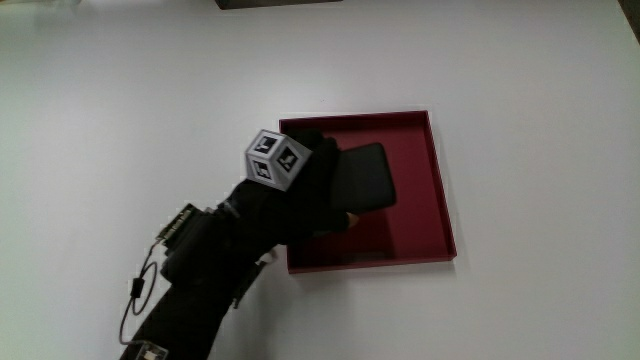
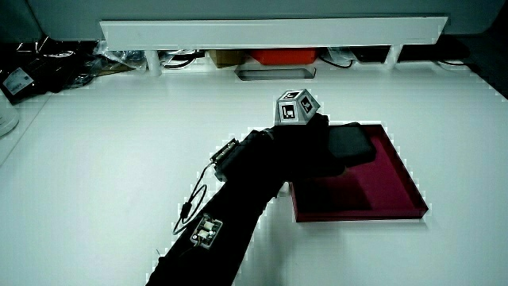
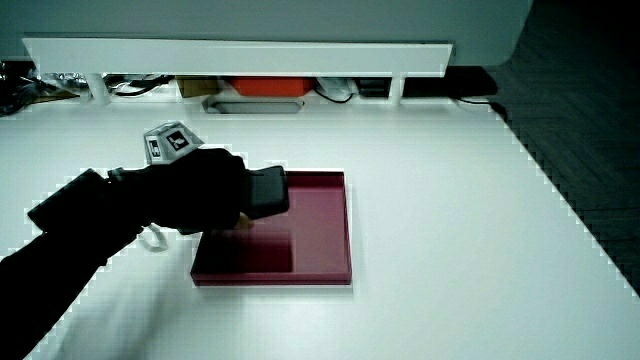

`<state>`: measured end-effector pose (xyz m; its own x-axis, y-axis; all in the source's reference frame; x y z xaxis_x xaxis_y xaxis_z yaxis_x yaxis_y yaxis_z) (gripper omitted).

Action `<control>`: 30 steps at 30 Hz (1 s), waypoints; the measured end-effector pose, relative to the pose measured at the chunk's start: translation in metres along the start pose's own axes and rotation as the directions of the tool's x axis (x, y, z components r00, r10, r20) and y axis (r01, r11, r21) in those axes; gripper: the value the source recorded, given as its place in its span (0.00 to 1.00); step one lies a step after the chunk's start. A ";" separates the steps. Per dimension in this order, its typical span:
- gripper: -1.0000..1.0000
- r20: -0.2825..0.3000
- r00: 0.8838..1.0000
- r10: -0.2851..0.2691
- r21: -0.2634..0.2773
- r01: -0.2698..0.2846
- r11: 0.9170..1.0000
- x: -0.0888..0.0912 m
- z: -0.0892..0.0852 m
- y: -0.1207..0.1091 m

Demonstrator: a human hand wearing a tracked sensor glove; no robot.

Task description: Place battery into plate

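Over the red plate (image 1: pixel 440 200), toward its nine o'clock rim: hand (image 1: pixel 315 185) clamped around the black battery (image 1: pixel 365 178). Placing step; next, probably lower and let go.

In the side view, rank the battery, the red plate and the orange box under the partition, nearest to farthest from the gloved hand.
1. The battery: the hand grips it, over the plate.
2. The red plate: on the table directly beneath the hand and battery.
3. The orange box: under the low partition, farther from the person than the plate.
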<state>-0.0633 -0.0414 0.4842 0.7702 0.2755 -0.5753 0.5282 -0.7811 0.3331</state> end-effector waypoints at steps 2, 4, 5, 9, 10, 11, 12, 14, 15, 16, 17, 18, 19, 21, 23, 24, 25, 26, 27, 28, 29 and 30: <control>0.50 -0.018 1.000 -0.009 -0.018 0.008 1.000 0.008 -0.007 0.004; 0.50 -0.010 1.000 0.028 -0.057 -0.029 0.998 0.017 -0.011 0.004; 0.50 -0.028 0.999 0.026 -0.065 -0.028 0.997 0.021 -0.013 0.005; 0.50 -0.048 0.998 0.043 -0.106 -0.048 0.993 0.021 -0.026 0.008; 0.50 -0.051 0.998 0.046 -0.112 -0.051 0.992 0.019 -0.031 0.009; 0.50 -0.058 0.997 0.053 -0.117 -0.059 0.991 0.020 -0.033 0.009; 0.50 -0.059 0.997 0.049 -0.123 -0.056 0.991 0.017 -0.039 0.011; 0.50 -0.077 0.996 0.053 -0.132 -0.063 0.989 0.015 -0.044 0.013; 0.50 -0.083 0.995 0.062 -0.145 -0.073 0.987 0.015 -0.045 0.014; 0.50 -0.093 0.994 0.060 -0.146 -0.073 0.987 0.013 -0.048 0.015; 0.50 -0.106 0.993 0.060 -0.148 -0.076 0.986 0.014 -0.049 0.016; 0.50 -0.118 0.991 0.057 -0.151 -0.075 0.986 0.014 -0.050 0.017; 0.50 -0.124 0.990 0.065 -0.164 -0.085 0.983 0.014 -0.051 0.018; 0.50 -0.139 0.988 0.066 -0.163 -0.088 0.983 0.015 -0.052 0.019; 0.50 -0.140 0.987 0.073 -0.161 -0.095 0.982 0.015 -0.051 0.018; 0.50 -0.127 0.989 0.075 -0.168 -0.096 0.981 0.014 -0.053 0.018; 0.50 -0.129 0.989 0.076 -0.162 -0.096 0.982 0.014 -0.054 0.018; 0.50 -0.130 0.989 0.071 -0.166 -0.093 0.982 0.015 -0.053 0.018; 0.50 -0.138 0.988 0.072 -0.172 -0.095 0.981 0.015 -0.054 0.018; 0.47 -0.129 0.989 0.076 -0.174 -0.098 0.980 0.015 -0.053 0.016; 0.45 -0.128 0.989 0.074 -0.172 -0.096 0.980 0.014 -0.054 0.016; 0.42 -0.128 0.989 0.073 -0.172 -0.095 0.981 0.014 -0.055 0.016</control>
<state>-0.0245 -0.0191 0.5229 0.8461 0.2873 -0.4489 0.5064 -0.6958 0.5093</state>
